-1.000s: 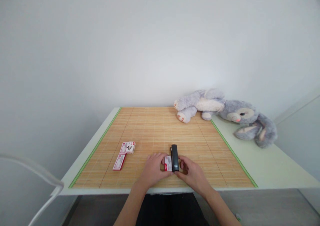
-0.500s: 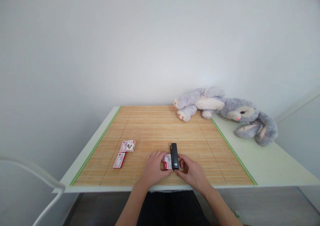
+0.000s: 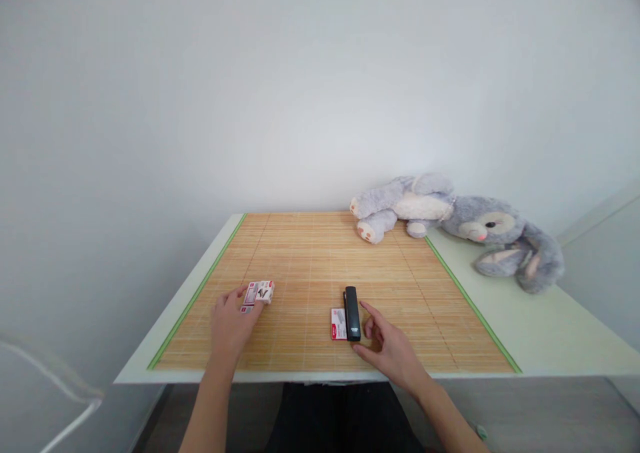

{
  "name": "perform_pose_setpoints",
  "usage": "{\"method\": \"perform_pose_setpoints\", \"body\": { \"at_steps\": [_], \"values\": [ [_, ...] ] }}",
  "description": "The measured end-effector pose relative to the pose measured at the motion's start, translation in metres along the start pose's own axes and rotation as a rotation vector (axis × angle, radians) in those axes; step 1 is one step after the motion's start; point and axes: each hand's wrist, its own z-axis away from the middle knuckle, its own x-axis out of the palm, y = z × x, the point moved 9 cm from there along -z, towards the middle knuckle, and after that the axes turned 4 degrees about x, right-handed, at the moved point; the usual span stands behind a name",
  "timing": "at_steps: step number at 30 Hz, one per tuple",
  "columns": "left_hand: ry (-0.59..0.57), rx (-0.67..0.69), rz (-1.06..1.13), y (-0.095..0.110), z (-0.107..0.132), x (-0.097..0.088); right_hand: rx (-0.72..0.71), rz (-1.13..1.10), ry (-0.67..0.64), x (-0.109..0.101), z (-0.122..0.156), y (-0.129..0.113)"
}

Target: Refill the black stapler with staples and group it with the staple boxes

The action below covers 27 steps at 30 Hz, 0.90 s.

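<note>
My left hand [image 3: 231,326] is over the small boxes at the left, thumb and fingers apart on either side of them. A white and red staple box [image 3: 264,291] shows beyond its fingertips. The red-edged box [image 3: 246,309] nearer to me is mostly hidden under this hand. Just right of the black stapler [image 3: 352,314], my right hand [image 3: 387,346] rests with thumb and index finger spread, holding nothing. The stapler lies lengthwise away from me. Against its left side sits another small white and red box [image 3: 339,324].
A bamboo mat [image 3: 310,253] with green edging covers much of the white table [image 3: 540,333]. At the back right lies a grey plush rabbit [image 3: 425,206], partly on the mat. A pale, thin curved object [image 3: 55,379] is at the lower left, off the table.
My left hand has left the box beside the stapler and moved left to the other boxes. My right hand has shifted slightly away from the stapler, which stays in place.
</note>
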Motion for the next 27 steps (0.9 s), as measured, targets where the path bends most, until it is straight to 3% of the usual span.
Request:
{"method": "perform_pose_setpoints", "body": {
  "at_steps": [3,6,8,11,13,16,22,24,27],
  "values": [
    [-0.098,-0.028,-0.102,-0.025,-0.002,0.02,0.003,0.0,0.001,0.0,-0.001,0.001],
    [-0.065,-0.031,-0.085,-0.028,-0.003,0.027,0.002,-0.003,0.001,0.0,0.0,-0.001],
    [-0.011,-0.043,-0.068,-0.023,-0.003,0.022,0.0,-0.004,0.004,0.0,0.001,-0.002],
    [0.147,-0.082,-0.056,-0.008,0.002,-0.003,-0.002,-0.002,0.013,-0.001,0.001,-0.003],
    [0.255,-0.087,-0.026,0.009,0.012,-0.022,0.003,-0.004,0.017,-0.001,0.0,-0.003],
    [0.287,-0.051,0.1,0.049,0.034,-0.032,0.014,-0.004,0.016,-0.001,0.0,-0.004],
    [0.053,0.154,0.462,0.146,0.093,0.013,-0.002,0.003,0.014,0.0,0.0,-0.004],
    [-0.004,0.15,0.507,0.161,0.108,0.031,-0.013,0.002,0.018,0.001,0.0,-0.002],
    [-0.065,0.12,0.504,0.167,0.121,0.05,-0.028,0.011,0.021,0.002,-0.002,0.0]
  ]
}}
